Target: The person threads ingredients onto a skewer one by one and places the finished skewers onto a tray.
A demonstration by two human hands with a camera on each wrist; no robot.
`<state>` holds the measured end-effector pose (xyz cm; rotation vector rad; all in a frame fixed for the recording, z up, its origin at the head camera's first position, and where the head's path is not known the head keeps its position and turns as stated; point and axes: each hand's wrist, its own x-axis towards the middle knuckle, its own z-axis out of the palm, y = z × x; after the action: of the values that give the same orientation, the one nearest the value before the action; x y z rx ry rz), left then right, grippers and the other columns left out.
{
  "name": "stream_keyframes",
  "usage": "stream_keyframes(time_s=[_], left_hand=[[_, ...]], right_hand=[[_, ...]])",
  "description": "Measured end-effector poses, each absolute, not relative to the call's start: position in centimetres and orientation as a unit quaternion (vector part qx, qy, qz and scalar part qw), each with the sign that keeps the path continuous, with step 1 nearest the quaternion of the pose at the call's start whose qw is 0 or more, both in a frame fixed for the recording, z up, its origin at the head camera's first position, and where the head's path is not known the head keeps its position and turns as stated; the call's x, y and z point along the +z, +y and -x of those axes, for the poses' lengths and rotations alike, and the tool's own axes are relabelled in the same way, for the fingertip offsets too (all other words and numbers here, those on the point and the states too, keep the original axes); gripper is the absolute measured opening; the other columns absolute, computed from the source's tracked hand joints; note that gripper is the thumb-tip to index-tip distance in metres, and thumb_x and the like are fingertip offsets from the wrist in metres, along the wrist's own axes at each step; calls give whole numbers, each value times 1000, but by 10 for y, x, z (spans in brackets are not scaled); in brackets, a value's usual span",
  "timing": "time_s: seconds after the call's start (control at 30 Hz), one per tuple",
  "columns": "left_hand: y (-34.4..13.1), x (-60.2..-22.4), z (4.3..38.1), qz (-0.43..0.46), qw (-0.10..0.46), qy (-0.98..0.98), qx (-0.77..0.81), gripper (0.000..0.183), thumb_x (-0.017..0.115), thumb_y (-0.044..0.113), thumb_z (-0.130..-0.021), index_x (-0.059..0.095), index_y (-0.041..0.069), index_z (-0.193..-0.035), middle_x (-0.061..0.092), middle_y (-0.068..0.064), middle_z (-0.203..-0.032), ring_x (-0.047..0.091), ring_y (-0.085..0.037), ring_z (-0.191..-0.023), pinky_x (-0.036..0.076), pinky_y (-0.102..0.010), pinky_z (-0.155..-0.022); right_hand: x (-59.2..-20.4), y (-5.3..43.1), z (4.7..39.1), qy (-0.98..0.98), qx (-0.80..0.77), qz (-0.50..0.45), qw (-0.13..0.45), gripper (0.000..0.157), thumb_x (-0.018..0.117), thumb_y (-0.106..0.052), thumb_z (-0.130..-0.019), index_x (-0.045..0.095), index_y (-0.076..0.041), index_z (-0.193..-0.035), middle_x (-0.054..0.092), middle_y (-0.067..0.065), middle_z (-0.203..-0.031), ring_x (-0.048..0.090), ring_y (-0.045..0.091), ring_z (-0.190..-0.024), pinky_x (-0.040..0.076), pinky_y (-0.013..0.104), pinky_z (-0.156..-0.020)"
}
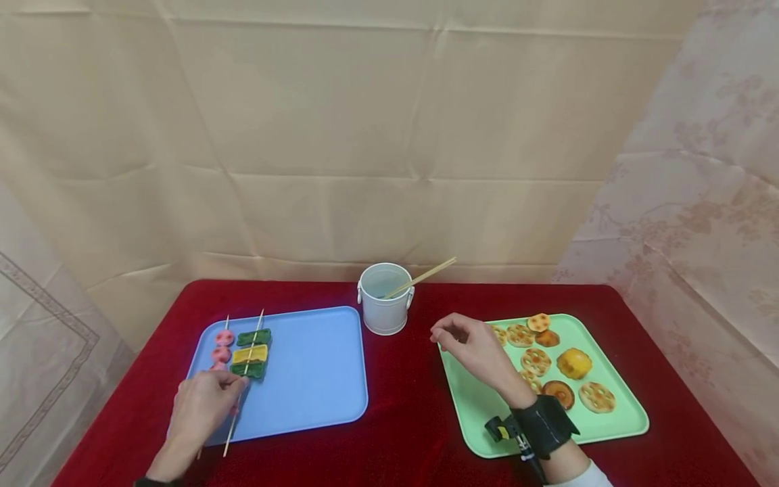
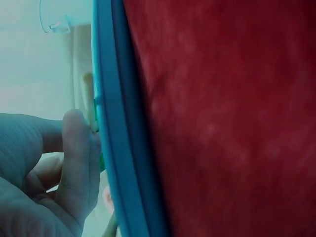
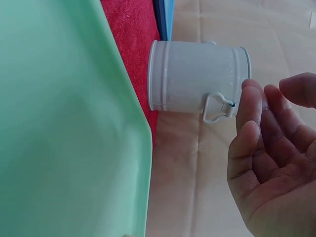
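My left hand [image 1: 203, 402] pinches a bamboo skewer [image 1: 228, 436] just below its food pieces. Two green pieces [image 1: 253, 337] and a yellow piece [image 1: 250, 354] are threaded on that skewer, which lies slanted over the left side of the blue tray [image 1: 316, 379]. Beside it, partly hidden by the hand, is another skewer with round pink pieces [image 1: 221, 354]. In the left wrist view, thumb and fingertips [image 2: 75, 128] meet near the tray's rim. My right hand [image 1: 475, 348] hovers over the near-left part of the green tray [image 1: 481, 419], fingers loosely bent and holding nothing.
A white metal bucket [image 1: 385, 314] with small side handles stands between the trays at the back, thin sticks [image 1: 426, 274] leaning out of it. Toy food slices [image 1: 536, 362], a yellow piece [image 1: 574, 364] and a brown mushroom-like piece [image 1: 558, 393] lie on the green tray. Red cloth [image 1: 402, 419] covers the table.
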<state>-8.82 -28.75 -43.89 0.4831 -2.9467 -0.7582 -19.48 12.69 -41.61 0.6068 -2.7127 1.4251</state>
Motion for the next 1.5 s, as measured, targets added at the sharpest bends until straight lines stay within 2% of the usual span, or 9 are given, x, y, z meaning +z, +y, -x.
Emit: stream_keyframes(time_s=[0.3, 0.47, 0.57, 0.7, 0.83, 0.93, 1.07, 1.3, 1.5], left_hand=[[-292, -440, 93, -145, -3, -958, -246, 19, 74, 17, -82, 75, -2, -87, 52, 0, -50, 47, -14, -46, 32, -25, -42], [-293, -436, 91, -156, -33, -953, -258, 27, 75, 23, -82, 74, -3, -91, 54, -1, -52, 49, -15, -49, 35, -26, -43], [-294, -430, 88, -162, -34, -954, -250, 32, 73, 27, -83, 73, -3, -94, 54, -2, -53, 49, -16, -48, 36, -26, -44], [-291, -420, 88, -153, 12, -960, -233, 31, 71, 27, -85, 71, -2, -95, 51, -1, -52, 46, -16, -46, 35, -26, -43], [-277, -407, 95, -113, 92, -964, -221, 28, 71, 25, -84, 72, -1, -92, 56, -2, -57, 43, -16, -48, 34, -27, -43], [-260, -400, 103, -81, 136, -960, -229, 24, 71, 25, -83, 73, 2, -89, 62, -2, -65, 49, -16, -54, 37, -29, -46], [-231, -398, 116, -51, 156, -952, -259, 21, 70, 26, -84, 73, 5, -88, 65, -1, -71, 56, -14, -61, 43, -30, -52], [-183, -403, 137, -15, 101, -934, -343, 20, 69, 26, -86, 73, 8, -93, 67, 0, -79, 55, -12, -63, 47, -30, -58], [-156, -411, 145, 4, 75, -919, -387, 18, 69, 27, -86, 73, 12, -95, 66, 3, -80, 54, -12, -66, 47, -29, -59]], right_hand=[[-416, 128, 192, -865, 466, -186, -4, 6, 64, -20, -90, 69, -21, -93, 70, -5, -85, 66, 13, -73, 54, 31, -67], [-416, 130, 192, -862, 472, -187, -11, 6, 64, -20, -91, 69, -20, -93, 69, -3, -84, 68, 20, -76, 54, 31, -67], [-416, 131, 192, -865, 464, -190, -10, 6, 64, -23, -91, 69, -20, -94, 70, -2, -85, 67, 15, -75, 53, 31, -66], [-413, 134, 194, -872, 450, -190, 2, 6, 64, -23, -91, 69, -21, -94, 70, -2, -84, 63, 10, -72, 51, 31, -62], [-407, 136, 197, -876, 442, -191, 18, 6, 63, -22, -91, 69, -22, -93, 68, -7, -81, 63, 16, -72, 51, 32, -61], [-400, 137, 202, -877, 438, -192, 35, 8, 63, -24, -92, 69, -21, -94, 68, -8, -80, 64, 17, -72, 51, 32, -63], [-390, 137, 212, -879, 432, -187, 67, 15, 63, -28, -92, 70, -16, -96, 69, -5, -81, 64, 12, -73, 52, 32, -64], [-372, 130, 231, -885, 409, -170, 142, 28, 60, -38, -93, 71, -12, -96, 68, -1, -79, 58, 17, -70, 47, 34, -58], [-363, 119, 245, -893, 393, -128, 181, 45, 54, -52, -92, 71, -11, -97, 66, 0, -79, 56, 18, -71, 44, 34, -62]])
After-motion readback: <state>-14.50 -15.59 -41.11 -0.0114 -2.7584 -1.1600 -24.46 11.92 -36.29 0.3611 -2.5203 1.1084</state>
